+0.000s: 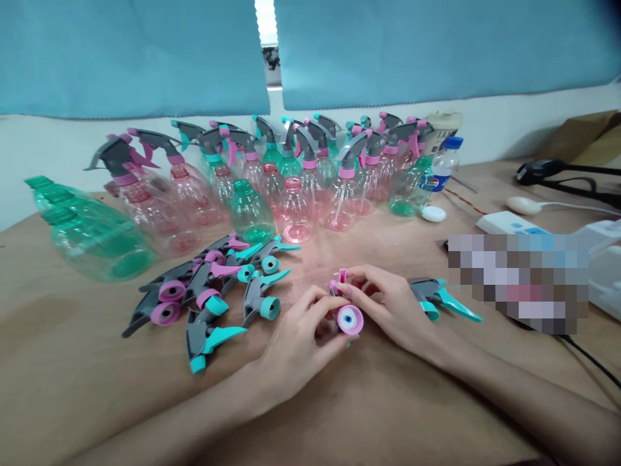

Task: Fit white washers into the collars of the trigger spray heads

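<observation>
Low over the table, my left hand [298,340] is closed around a trigger spray head [350,320], its pink screw collar turned toward me with a white and blue centre. The fingers of my right hand [391,307] pinch a small pink part [342,277] just above that collar. Whether this part is joined to the spray head is hidden by my fingers. Left of my hands lies a pile of loose grey spray heads [198,285] with pink or teal triggers and collars. Another teal-trigger spray head [444,301] rests beyond my right wrist.
Several pink and green bottles [297,217] stand at the back, many topped with spray heads. Large green bottles [101,243] are at the left. A Pepsi bottle [441,169], a white power strip [514,226], cables and a blurred-out object [514,278] occupy the right.
</observation>
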Tool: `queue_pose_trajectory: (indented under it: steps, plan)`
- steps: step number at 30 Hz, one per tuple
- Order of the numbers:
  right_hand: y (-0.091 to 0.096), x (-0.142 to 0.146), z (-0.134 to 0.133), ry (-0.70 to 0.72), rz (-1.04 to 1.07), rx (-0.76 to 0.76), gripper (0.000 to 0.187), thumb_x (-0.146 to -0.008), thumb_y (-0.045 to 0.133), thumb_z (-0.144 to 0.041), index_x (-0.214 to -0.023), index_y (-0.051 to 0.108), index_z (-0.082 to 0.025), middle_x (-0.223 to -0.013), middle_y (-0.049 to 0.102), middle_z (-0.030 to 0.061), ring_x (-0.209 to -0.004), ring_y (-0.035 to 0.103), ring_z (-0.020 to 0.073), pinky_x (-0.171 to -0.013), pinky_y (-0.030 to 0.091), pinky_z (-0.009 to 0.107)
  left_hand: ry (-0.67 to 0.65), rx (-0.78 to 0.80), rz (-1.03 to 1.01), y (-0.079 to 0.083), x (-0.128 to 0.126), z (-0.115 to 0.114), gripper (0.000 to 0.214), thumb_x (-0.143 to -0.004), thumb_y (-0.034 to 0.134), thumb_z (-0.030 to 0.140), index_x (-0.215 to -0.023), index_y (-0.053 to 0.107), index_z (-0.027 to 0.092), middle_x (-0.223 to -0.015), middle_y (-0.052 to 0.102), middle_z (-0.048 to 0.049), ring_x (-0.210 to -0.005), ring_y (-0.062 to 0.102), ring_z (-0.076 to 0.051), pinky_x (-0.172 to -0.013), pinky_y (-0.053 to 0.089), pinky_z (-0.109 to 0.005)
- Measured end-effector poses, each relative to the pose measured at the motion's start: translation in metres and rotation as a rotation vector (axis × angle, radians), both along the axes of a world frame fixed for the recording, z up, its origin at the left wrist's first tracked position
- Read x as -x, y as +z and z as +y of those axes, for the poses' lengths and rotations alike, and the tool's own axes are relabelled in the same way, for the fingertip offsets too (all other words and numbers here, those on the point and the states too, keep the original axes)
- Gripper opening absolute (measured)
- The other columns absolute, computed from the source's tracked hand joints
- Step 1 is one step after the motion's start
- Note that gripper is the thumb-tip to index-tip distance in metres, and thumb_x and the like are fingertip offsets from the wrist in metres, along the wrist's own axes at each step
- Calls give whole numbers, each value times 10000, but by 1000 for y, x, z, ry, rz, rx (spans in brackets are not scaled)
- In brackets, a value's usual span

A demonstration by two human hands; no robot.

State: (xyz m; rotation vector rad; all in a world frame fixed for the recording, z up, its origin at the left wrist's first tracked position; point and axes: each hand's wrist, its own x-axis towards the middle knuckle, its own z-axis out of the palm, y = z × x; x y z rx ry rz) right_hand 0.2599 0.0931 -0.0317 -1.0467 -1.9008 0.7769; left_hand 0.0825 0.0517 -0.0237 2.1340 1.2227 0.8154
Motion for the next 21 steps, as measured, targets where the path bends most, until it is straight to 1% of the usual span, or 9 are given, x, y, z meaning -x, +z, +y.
queue_pose_trajectory:
  steps: [3, 5, 7, 9, 11, 13, 17, 21]
  plan:
    - [0, 1, -1, 10, 8, 20, 207, -884, 575, -309, -1057, 626, -206, -814, 663, 14, -671, 604, 137, -568, 499, 250, 49, -32, -9, 1, 0, 1, 243, -802, 642, 159, -1030, 602, 234, -951, 549, -13, -754, 555, -137, -657, 491, -257]
    - [2, 1, -2, 17, 21, 58, 234, -887, 570, -314, -1089, 612, -204, -813, 658, 15, -671, 605, 136, -565, 502, 248, 88, -35, -26, 3, 0, 1, 242, -803, 639, 162, -1033, 611, 235, -987, 571, -23, -833, 574, -168, -709, 500, -288]
    - [4, 1, -3, 16, 43, 100, 242, -888, 567, -318, -1096, 600, -199, -840, 663, 24, -691, 617, 140, -575, 514, 252, 116, -12, -45, 6, 0, 2, 239, -809, 638, 177, -1039, 619, 237, -1022, 582, -30, -903, 576, -191, -750, 503, -313]
    - [6, 1, -4, 4, 74, 118, 241, -883, 573, -324, -1083, 588, -192, -886, 668, 39, -703, 627, 143, -575, 525, 253, 131, 21, -53, 7, 0, 4, 237, -813, 636, 181, -1042, 623, 241, -1030, 588, -30, -926, 573, -199, -761, 505, -322]
    - [6, 1, -5, -17, 99, 100, 232, -878, 576, -335, -1057, 581, -189, -903, 666, 47, -691, 628, 141, -554, 528, 249, 140, 41, -54, 7, 1, 4, 245, -811, 637, 170, -1044, 625, 246, -1012, 594, -25, -919, 572, -198, -759, 507, -325]
    - [7, 1, -6, -41, 101, 45, 213, -878, 573, -342, -1024, 585, -187, -889, 664, 48, -683, 627, 141, -548, 526, 249, 148, 44, -55, 7, 1, 4, 255, -802, 643, 158, -1040, 627, 249, -991, 600, -23, -910, 570, -200, -753, 507, -327]
    - [8, 1, -6, -54, 73, -71, 169, -899, 541, -328, -964, 606, -186, -896, 677, 56, -725, 633, 151, -611, 526, 270, 174, 43, -72, 6, 1, 4, 252, -784, 654, 147, -1016, 635, 244, -986, 610, -29, -915, 574, -212, -727, 509, -326]
    - [8, 1, -7, -18, 81, -62, 141, -907, 529, -302, -909, 615, -191, -847, 678, 37, -709, 628, 144, -594, 508, 256, 179, 40, -88, 5, 2, 4, 239, -785, 651, 150, -1001, 637, 250, -974, 619, -23, -881, 581, -204, -676, 503, -304]
